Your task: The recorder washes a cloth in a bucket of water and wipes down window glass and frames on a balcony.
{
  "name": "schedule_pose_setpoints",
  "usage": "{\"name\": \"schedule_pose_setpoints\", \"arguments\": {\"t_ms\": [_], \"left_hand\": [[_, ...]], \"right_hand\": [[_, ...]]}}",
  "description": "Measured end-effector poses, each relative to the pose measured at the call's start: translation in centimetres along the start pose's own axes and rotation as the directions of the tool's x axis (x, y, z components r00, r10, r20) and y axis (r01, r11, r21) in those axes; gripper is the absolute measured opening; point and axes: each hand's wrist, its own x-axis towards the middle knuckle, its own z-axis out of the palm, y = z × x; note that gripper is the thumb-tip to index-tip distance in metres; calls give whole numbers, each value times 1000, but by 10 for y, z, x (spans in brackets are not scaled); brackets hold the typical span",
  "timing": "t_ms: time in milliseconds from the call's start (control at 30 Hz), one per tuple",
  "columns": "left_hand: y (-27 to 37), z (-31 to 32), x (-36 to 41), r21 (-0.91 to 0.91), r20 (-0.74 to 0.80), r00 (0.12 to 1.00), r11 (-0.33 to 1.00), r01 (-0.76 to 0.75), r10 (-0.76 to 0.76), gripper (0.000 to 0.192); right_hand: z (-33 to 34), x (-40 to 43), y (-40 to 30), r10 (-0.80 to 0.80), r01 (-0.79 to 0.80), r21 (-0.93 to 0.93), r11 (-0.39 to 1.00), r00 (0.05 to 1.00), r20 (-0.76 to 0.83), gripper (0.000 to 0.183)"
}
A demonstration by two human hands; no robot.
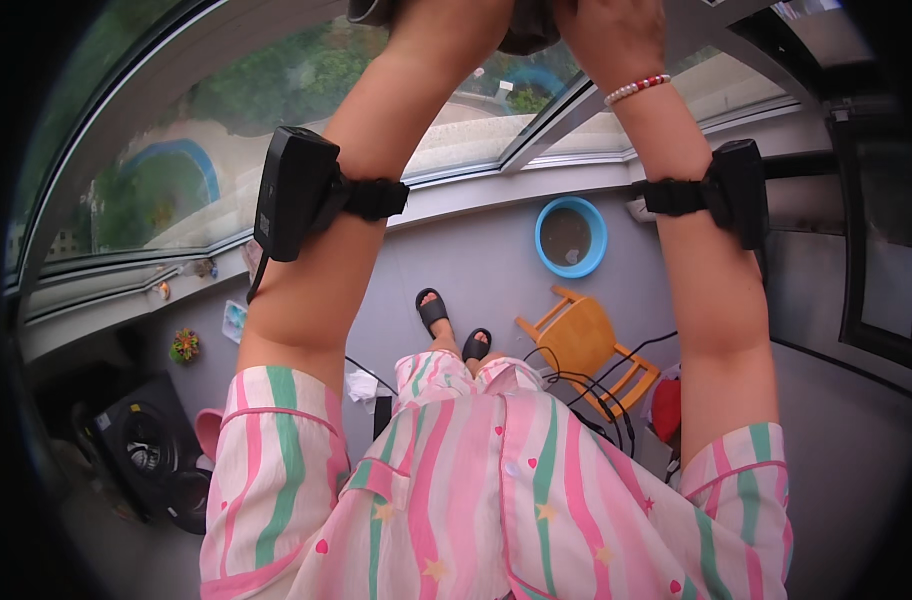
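Both my arms reach up past the top edge of the view, in front of window panes. My left hand is out of view, with only its forearm showing. A dark grey cloth [531,34] hangs between my wrists, and a bit more grey fabric shows left of my left forearm. Right beside the cloth is my right hand [613,37], its fingers cut off by the frame, so its grip is unclear. A red and white bead bracelet [637,89] circles that wrist. Black strapped devices sit on my left forearm [298,193] and right forearm [739,193].
On the grey floor stand a blue basin [603,236] of murky water and a tipped wooden chair [576,334], with black cables [602,386] around it. At left are a washing machine [144,442] with its door open and a small plant [185,346]. A window frame [546,124] runs ahead.
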Motion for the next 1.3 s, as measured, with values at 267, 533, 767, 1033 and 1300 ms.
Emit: {"name": "schedule_pose_setpoints", "arguments": {"t_ms": [267, 533, 767, 1033, 1300], "left_hand": [[-68, -88, -39, 406, 33, 990, 907, 113, -139, 56], [-139, -153, -62, 397, 166, 969, 911, 107, -186, 59], [-162, -159, -63, 103, -67, 998, 994, 26, -19, 29], [-181, -144, -73, -51, -206, 978, 998, 26, -36, 12], [-174, -132, -69, -174, -191, 973, 980, 93, -127, 19]], "right_hand": [[-12, 22, -38, -61, 63, 71, 995, 998, -26, 40], [-5, 43, -113, -17, 17, 135, 991, 1000, -4, 37], [-4, 76, -197, -199, 180, 258, 949, 979, 51, 36], [5, 74, -212, -138, 94, 204, 974, 967, 213, 44], [0, 74, -213, 6, -47, 132, 990, 956, 294, 44]]}}
